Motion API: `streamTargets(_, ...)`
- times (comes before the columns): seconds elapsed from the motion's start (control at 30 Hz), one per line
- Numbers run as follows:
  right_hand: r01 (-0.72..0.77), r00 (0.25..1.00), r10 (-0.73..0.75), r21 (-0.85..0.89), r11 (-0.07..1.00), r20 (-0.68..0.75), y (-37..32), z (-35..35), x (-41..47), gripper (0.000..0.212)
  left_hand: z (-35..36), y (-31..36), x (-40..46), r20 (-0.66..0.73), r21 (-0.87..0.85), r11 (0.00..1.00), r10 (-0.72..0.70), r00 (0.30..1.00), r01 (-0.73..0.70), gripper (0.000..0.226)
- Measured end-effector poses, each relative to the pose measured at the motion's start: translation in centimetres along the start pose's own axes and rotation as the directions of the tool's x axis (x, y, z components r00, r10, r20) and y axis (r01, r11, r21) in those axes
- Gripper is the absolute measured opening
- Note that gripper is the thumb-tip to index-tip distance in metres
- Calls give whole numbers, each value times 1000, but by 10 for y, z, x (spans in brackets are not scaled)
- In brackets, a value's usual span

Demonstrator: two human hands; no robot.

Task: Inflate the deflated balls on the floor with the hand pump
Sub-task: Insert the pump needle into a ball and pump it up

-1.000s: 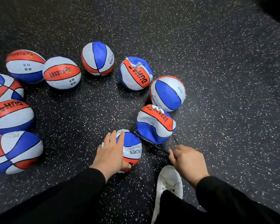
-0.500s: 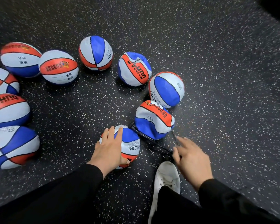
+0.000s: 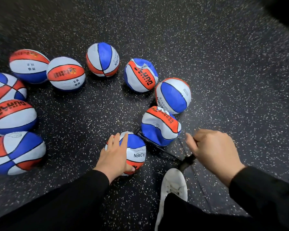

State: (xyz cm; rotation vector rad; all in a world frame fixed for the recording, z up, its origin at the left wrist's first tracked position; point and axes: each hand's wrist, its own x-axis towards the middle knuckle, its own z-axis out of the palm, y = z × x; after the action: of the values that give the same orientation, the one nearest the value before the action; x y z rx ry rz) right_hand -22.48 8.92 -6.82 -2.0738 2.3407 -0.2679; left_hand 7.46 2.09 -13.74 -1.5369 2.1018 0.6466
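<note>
Blue-white-orange ball (image 3: 133, 152) sits on the floor (image 3: 223, 80), left hand (image 3: 114, 157) flat on top, fingers (image 3: 123, 139) straight. Right hand (image 3: 213, 150) is raised beside it, fingers curled round the black hand pump (image 3: 187, 161) handle.

Head view: looking steeply down and forward from the person's head at the speckled floor (image 3: 207, 64).
Nearness: sitting close above both sleeves.
Lens: bending the edges, wide-angle.
</note>
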Motion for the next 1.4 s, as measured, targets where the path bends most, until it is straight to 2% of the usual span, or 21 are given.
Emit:
streamTargets(0.1, -113, 992, 112, 10, 994, 63, -2, 40, -30, 48, 0, 1, 0, -24, -31, 1000, 4, 1000, -5, 134)
streamTargets(0.23, 14, 982, -15, 6, 1000, 186, -17, 97, -54, 50, -2, -1, 1, -31, -53, 998, 15, 999, -17, 113)
streamTargets(0.37, 51, 961, -44, -18, 999, 274, -16, 107, -55, 60, -3, -6, 3, 4, -46, 999, 6, 1000, -6, 114)
streamTargets(0.47, 56, 972, -59, 16, 998, 227, -16, 81, -38, 60, -3, -5, 4, 9, -51, 999, 0, 1000, 0, 114)
streamTargets(0.57, 52, 996, -53, 25, 998, 67, -10, 25, -2, 59, -3, -4, 4, 8, -48, 999, 3, 1000, -3, 114)
streamTargets(0.63, 26, 997, -26, 4, 1000, 79, -2, -2, 12, 62, -2, -5, 4, 2, -46, 999, 0, 1000, 0, 114)
streamTargets(0.73, -62, 993, 68, -60, 996, 98, 5, 18, -8, 57, 0, -3, 5, -7, -43, 999, 3, 1000, -4, 114)
streamTargets(0.8, -94, 984, 97, -25, 995, 147, -3, 55, -35, 55, 1, -2, 7, -10, -50, 999, 1, 1000, -2, 114)
streamTargets(0.93, 56, 970, -58, 15, 998, 236, -23, 100, -56, 52, -1, -2, 8, -3, -55, 998, 0, 1000, 0, 119)
streamTargets(1.03, 33, 976, -26, -25, 999, 218, -14, 101, -45, 57, -2, -2, 9, 2, -55, 998, -14, 1000, 14, 132)
streamTargets(1.13, 64, 979, -59, -19, 998, 193, -8, 77, -27, 59, -4, 0, 7, 10, -50, 999, -15, 1000, 15, 139)
streamTargets(1.2, 76, 991, -78, 18, 997, 105, -9, 45, -6, 56, -2, -1, 6, 2, -55, 998, -8, 1000, 8, 135)
streamTargets(1.27, 84, 996, -84, 30, 996, 18, -7, 13, 11, 57, 0, -3, 4, -17, -62, 998, 7, 1000, -8, 121)
streamTargets(1.33, 20, 1000, -20, 34, 999, 15, -5, 1, 12, 58, 2, -5, 4, -93, -85, 996, 14, 996, -22, 100)
streamTargets(1.4, -76, 996, 76, 2, 997, 50, -5, 19, -6, 53, -2, -7, 5, -139, -89, 996, 8, 990, -20, 92)
